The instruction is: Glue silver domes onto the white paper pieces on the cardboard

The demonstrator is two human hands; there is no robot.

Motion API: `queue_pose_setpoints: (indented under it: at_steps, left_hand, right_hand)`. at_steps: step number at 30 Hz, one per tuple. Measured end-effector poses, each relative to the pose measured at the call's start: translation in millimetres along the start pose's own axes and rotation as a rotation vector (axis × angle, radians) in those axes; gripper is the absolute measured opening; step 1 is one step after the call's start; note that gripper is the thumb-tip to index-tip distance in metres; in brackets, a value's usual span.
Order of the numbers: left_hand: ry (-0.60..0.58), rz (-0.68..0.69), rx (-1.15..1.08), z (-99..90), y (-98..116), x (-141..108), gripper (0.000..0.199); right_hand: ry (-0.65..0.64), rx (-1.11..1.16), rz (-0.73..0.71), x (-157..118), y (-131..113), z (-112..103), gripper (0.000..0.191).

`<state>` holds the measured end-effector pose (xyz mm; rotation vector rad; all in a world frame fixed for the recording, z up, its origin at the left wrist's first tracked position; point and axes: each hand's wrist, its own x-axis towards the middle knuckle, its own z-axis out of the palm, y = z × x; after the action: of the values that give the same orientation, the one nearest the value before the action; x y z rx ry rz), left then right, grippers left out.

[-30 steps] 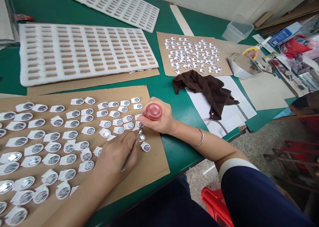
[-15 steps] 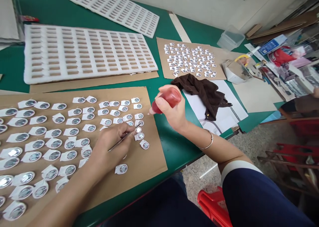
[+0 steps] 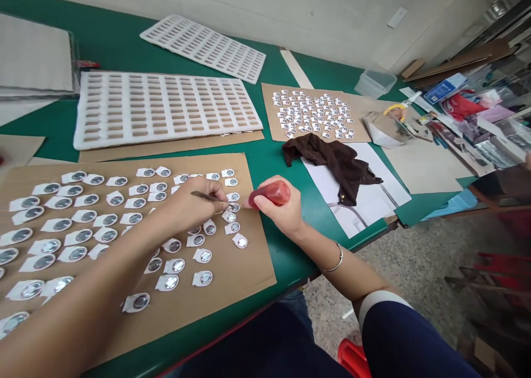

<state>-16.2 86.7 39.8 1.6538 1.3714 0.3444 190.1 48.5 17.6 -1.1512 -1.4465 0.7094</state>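
Observation:
My left hand (image 3: 198, 201) pinches thin metal tweezers (image 3: 207, 196), whose tip meets a round silver piece with a white tab (image 3: 234, 207) near the cardboard's right edge. In my right hand (image 3: 286, 209) is a red squeeze bottle (image 3: 276, 192), lying nearly level with its nozzle pointing left at that same piece. Whether the nozzle touches it is too small to tell. Many similar pieces lie in rough rows on the brown cardboard (image 3: 249, 267), some hidden under my left forearm.
White slotted foam trays (image 3: 166, 104) (image 3: 203, 46) lie behind the cardboard. A second cardboard sheet (image 3: 269, 110) holds more pieces. The brown cloth (image 3: 332, 159) rests on white paper (image 3: 352, 223). Farther right are a clear plastic box (image 3: 375, 84) and assorted tools.
The view has shifted. My right hand has brought the bottle lower and its nozzle closer to the tweezer tip. The tweezers in my left hand now lie flatter, pointing right.

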Motion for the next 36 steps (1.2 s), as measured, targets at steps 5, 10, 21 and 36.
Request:
queue_pose_setpoints:
  at_steps: [5,10,21,36]
  left_hand:
    - [-0.086,-0.060,-0.017,-6.8,5,4,0.015]
    - [-0.094,-0.064,-0.042,-7.1,1,4,0.019]
    - [-0.080,-0.061,-0.052,-6.2,2,5,0.016]
    - [-0.086,-0.071,-0.052,-6.3,-3,4,0.016]
  right_hand:
    - [-0.010,-0.020,-0.085,-2,2,5,0.021]
    - [-0.026,-0.052,-0.072,-2,6,8,0.020]
    - [-0.069,-0.072,-0.082,-2,9,11,0.023]
    - [-0.083,-0.086,-0.124,-3,11,12,0.022]
